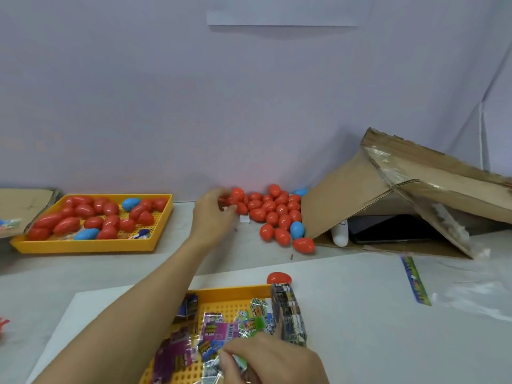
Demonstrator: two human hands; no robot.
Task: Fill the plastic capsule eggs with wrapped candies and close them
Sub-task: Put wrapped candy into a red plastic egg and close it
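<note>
Fingers of the left hand (pixel 213 209) curl around what seems a red egg (pixel 225 200), blurred, at the edge of the egg pile (pixel 277 214). Right hand (pixel 266 358), partly cropped, pinches a candy (pixel 239 361) over the near tray (pixel 235 293).

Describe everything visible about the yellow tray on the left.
The yellow tray is a shallow rectangular plastic tray with low walls and a perforated grid floor. It lies flat on the white table, near the wall, beside a piece of cardboard. It holds many red capsule eggs, two blue eggs and a few wrapped bits. Neither hand touches it.
</note>
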